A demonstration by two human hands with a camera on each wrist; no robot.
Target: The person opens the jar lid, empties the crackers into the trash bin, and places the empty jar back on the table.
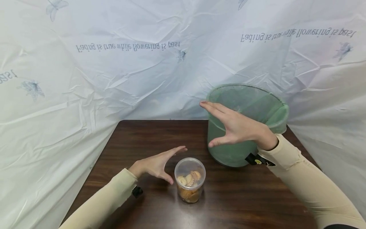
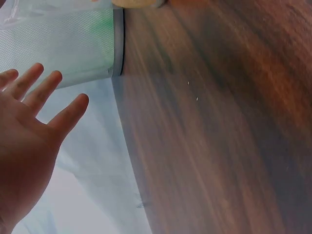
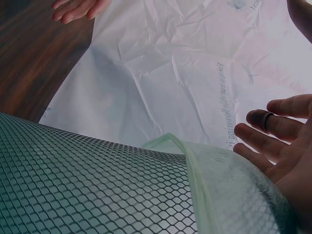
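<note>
Cookies fill the small lidded jar point(image 1: 190, 180), which stands on the dark wooden table point(image 1: 243, 197) toward its near side, just in front and to the left of the mesh bin with the green liner point(image 1: 246, 124). Your left hand point(image 1: 156, 163) hovers just left of the jar, fingers straight and spread, holding nothing. Your right hand point(image 1: 234, 125) hangs spread against the bin's front wall, up near its rim, gripping nothing. A quick sweep of the left hand could likely topple the light jar toward the bin. Bare tabletop lies left and in front of the jar; behind the bin the table ends at the white sheet point(image 1: 114, 63).
</note>
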